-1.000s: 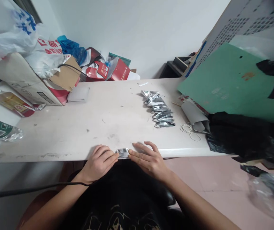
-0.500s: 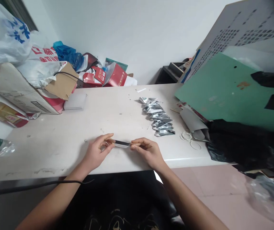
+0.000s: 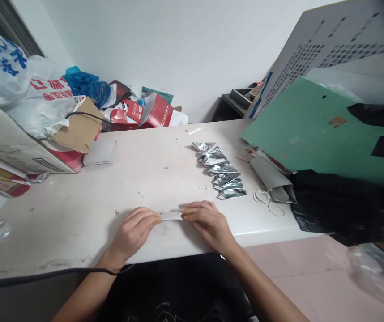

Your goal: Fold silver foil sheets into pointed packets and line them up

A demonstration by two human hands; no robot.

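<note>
Near the table's (image 3: pixel 78 210) front edge, the left hand (image 3: pixel 133 232) and right hand (image 3: pixel 207 223) pinch a small foil packet (image 3: pixel 171 215) between fingertips, pressing it flat; a row of finished packets (image 3: pixel 220 172) already lies beyond, right of centre

The small silver foil sachet (image 3: pixel 171 215) looks metallic and glossy, as do the crinkled shiny foil sachets in a row (image 3: pixel 220 170). The white desk (image 3: pixel 165 179) is smooth and matt — with scuffs and dark specks. The brown cardboard box (image 3: pixel 78 129) is matt paper; the white plastic bags (image 3: pixel 20 89) are thin, slightly shiny.
</note>
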